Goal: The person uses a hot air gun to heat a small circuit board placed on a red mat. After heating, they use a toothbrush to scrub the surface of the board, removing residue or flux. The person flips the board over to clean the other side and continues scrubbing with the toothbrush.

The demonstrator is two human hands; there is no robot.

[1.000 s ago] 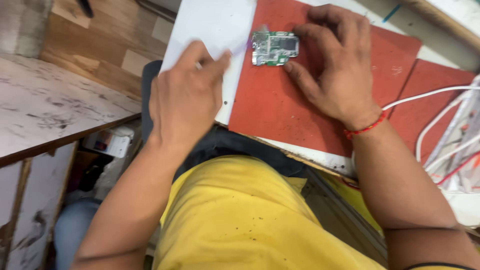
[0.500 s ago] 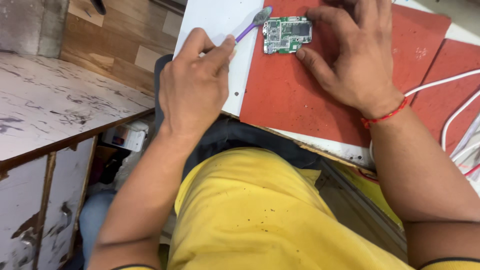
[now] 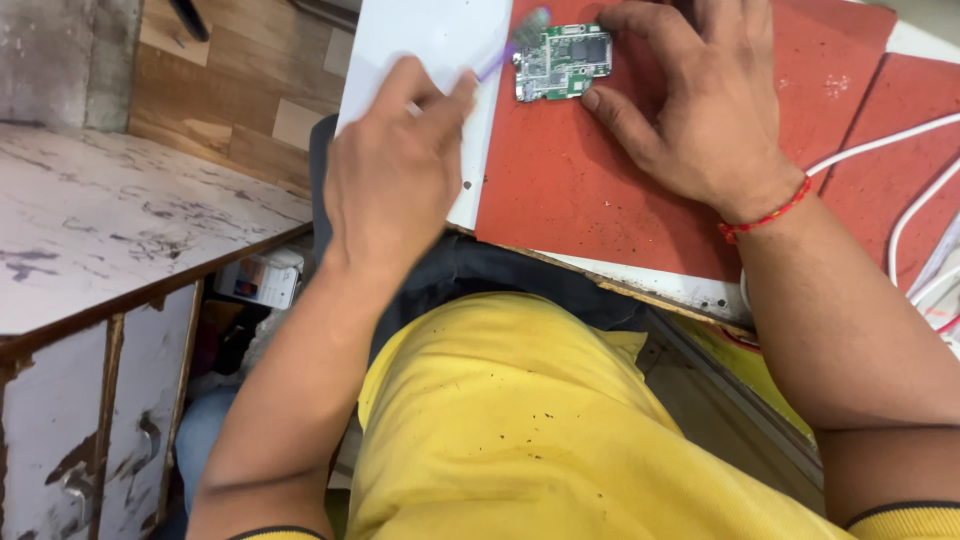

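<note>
The green circuit board [image 3: 561, 62] is pinned flat on the red mat [image 3: 590, 190] by the right hand [image 3: 715, 105], while a purple brush [image 3: 512, 45] gripped in the left hand [image 3: 395, 170] is angled toward the board's left edge.

Probably a repair workshop: circuit board [image 3: 562, 62] on red mat [image 3: 600, 190], white cables [image 3: 900, 190].

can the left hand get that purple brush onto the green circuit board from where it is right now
Probably yes. The left hand grips the purple brush, whose blurred head sits at the left edge of the green circuit board. The right hand steadies the board from the right side, leaving the brush side open.
</note>
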